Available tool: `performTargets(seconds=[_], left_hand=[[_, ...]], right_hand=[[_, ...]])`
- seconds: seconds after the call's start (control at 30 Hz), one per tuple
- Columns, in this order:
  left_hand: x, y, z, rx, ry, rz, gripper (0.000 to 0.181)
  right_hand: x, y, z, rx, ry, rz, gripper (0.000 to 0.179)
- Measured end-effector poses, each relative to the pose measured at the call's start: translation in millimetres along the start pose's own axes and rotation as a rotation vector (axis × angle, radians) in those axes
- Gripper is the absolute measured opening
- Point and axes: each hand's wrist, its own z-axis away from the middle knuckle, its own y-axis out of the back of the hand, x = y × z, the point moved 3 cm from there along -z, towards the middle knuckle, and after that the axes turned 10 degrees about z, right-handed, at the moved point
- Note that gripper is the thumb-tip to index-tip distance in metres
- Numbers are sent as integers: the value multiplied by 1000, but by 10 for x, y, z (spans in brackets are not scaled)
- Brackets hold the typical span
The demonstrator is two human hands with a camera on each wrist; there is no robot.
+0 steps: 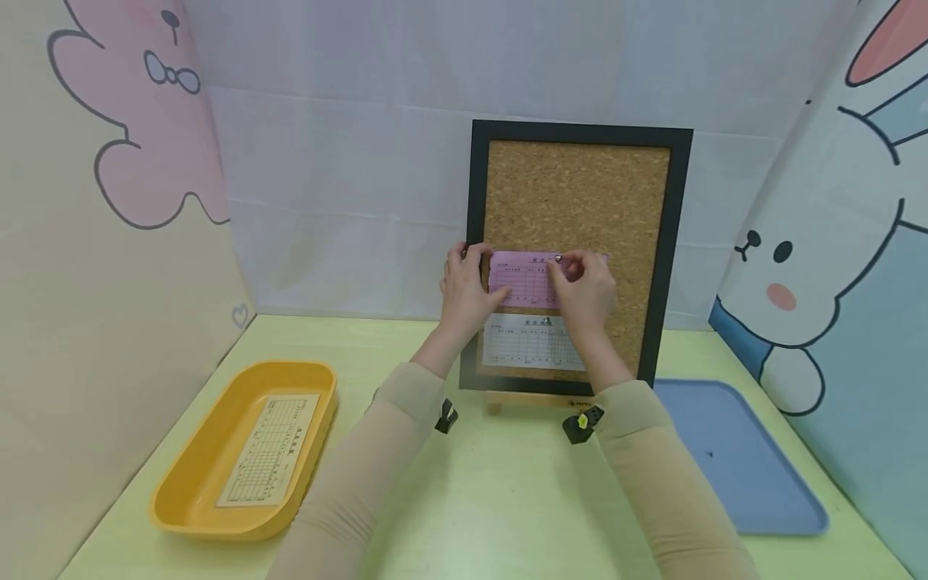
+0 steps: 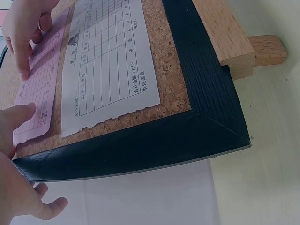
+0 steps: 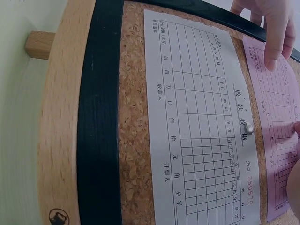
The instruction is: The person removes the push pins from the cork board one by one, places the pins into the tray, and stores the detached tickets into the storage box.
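Observation:
A black-framed cork board leans on a small wooden stand. Against the cork lies a pink receipt slip, above a white receipt slip fixed by a silver push pin. My left hand grips the board's left edge, thumb pressing the pink slip's left part and other fingers reaching round the frame. My right hand pinches a small silver push pin at the pink slip's upper edge; the fingers partly hide it, and the hand covers the slip's right part.
A yellow tray at the left holds a cream receipt slip. To the right, partly behind my right sleeve, lies a blue tray with a tiny pin-like item. A white curtain hangs behind the board.

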Motion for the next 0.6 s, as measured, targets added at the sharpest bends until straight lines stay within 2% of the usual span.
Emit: performTargets(seconds=[0.4, 0.6], left_hand=[[-80, 45, 5, -83, -36, 57, 50], [-100, 41, 22, -85, -33, 91, 40]], right_hand=[[18, 1, -4, 1, -1, 1, 26], [9, 4, -5, 8, 4, 0, 25]])
